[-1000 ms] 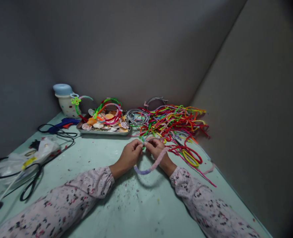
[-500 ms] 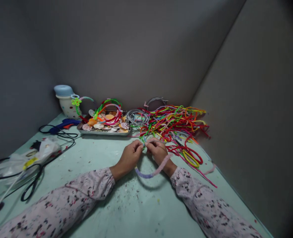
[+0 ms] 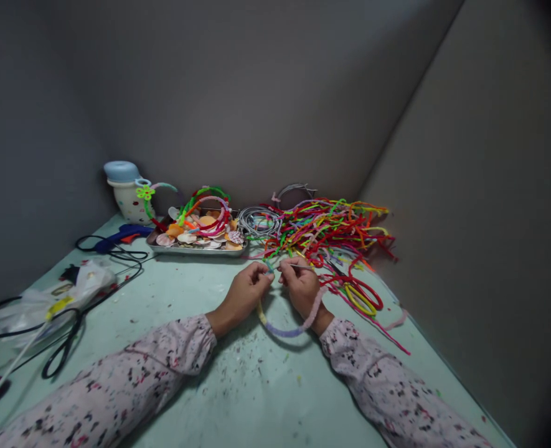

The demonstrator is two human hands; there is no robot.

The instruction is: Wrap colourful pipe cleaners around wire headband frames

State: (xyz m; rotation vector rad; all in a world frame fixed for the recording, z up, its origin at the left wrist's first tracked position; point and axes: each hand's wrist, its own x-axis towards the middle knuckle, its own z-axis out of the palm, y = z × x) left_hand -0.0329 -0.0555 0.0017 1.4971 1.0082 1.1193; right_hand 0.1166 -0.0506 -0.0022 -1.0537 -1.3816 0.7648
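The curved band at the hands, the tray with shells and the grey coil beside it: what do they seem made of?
Curved band: matt, fuzzy fibre, probably chenille, judging by its soft, furry-looking edge. Tray: probably smooth metal, from the grey, shiny rim. Grey coil: perhaps metal wire, since its thin rings look silvery; plastic-coated strands remain possible.

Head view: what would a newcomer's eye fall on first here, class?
Probably the tangled heap of bright fuzzy stems at the back of the table, right of the metal tray of shells. Next, perhaps, the pastel hoop in the picture's lower middle, curving on the near side of the left hand and right hand.
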